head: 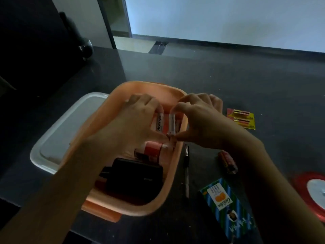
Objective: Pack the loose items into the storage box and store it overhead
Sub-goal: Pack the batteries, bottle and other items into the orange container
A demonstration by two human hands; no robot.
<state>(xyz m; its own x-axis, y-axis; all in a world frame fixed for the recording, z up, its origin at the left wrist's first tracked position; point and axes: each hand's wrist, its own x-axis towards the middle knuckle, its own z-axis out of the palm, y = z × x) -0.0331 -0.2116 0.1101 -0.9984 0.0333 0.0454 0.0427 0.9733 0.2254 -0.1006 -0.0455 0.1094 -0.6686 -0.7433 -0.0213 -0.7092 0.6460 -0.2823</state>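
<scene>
A white "Heybright" carton (159, 125) is gripped by the left hand (140, 117). A second white carton (172, 124) is pinched by the right hand (198, 117). Both are held inside the orange storage box (158, 87), which is set on the dark counter (228, 76) beside its white lid (70, 124). A battery pack (242, 118) and a pen (186, 173) are seen to its right.

An orange box (151, 86) was left open, its white lid (58, 131) laid just left of it. White packs (159, 123) and a black block (137, 180) were set inside; a pen (186, 169), battery card (241, 118) and striped carton (226, 206) were left right of it.

Orange storage box (173, 175), white lid (70, 131), yellow battery pack (243, 118), blue-green striped carton (226, 205), red tape roll (302, 191)
</scene>
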